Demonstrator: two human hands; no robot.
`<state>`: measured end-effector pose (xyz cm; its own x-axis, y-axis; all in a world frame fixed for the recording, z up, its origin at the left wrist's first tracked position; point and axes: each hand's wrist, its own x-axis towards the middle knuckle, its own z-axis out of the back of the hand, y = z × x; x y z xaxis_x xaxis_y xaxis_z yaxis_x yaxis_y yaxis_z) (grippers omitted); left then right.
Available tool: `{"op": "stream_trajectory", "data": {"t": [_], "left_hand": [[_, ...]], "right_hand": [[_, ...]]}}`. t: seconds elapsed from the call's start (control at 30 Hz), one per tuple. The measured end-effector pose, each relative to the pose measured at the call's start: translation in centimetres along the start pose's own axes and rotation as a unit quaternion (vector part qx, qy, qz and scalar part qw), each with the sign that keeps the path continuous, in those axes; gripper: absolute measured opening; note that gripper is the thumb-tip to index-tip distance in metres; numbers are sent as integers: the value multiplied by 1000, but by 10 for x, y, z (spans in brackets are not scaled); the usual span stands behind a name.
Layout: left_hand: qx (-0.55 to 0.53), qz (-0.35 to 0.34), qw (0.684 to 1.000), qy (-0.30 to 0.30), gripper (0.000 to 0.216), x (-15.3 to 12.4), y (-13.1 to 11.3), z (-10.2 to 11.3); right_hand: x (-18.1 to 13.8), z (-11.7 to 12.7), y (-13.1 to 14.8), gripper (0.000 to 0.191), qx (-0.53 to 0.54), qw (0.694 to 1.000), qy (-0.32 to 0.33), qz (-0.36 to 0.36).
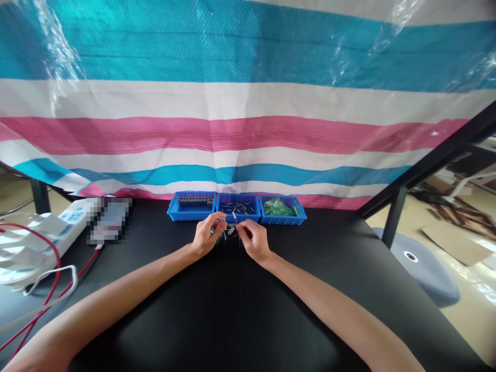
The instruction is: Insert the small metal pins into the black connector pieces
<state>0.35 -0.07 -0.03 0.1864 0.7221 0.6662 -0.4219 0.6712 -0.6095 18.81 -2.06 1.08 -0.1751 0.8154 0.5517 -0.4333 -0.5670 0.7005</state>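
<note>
My left hand [208,235] is closed, fingers curled, in front of the blue bins. A bit of green shows at its fingers, too small to name. Close by on the right, my right hand [254,241] pinches with thumb and forefinger at a thin, shiny metal pin [234,217]. Between and below both hands lies a small cluster of metal pieces [231,231] on the black table, partly hidden by the fingers. Just behind the hands stands the middle blue bin [220,214], which holds loose thin metal pins [242,207].
The left blue bin [182,215] holds rows of dark cylindrical parts; the right one [284,220] holds green pieces. A white power strip [75,214] with red and white cables lies at far left, beside a blurred-out device [110,219]. A striped sheet [232,132] hangs behind.
</note>
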Motion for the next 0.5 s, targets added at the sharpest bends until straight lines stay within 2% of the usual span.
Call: {"op": "stream_trajectory", "data": {"t": [0.13,0.37,0.5], "left_hand": [[5,-9,1000,15,18,1,-1,1],[0,-16,999,28,14,2,-4,1],[5,-19,1000,24,14,2,-4,1]], "right_hand": [[3,1,-2,28,11,998,-41,-49],[5,0,-8,35,30,990,-65,-126],[6,1,-8,37,21,987,-67,-142]]}}
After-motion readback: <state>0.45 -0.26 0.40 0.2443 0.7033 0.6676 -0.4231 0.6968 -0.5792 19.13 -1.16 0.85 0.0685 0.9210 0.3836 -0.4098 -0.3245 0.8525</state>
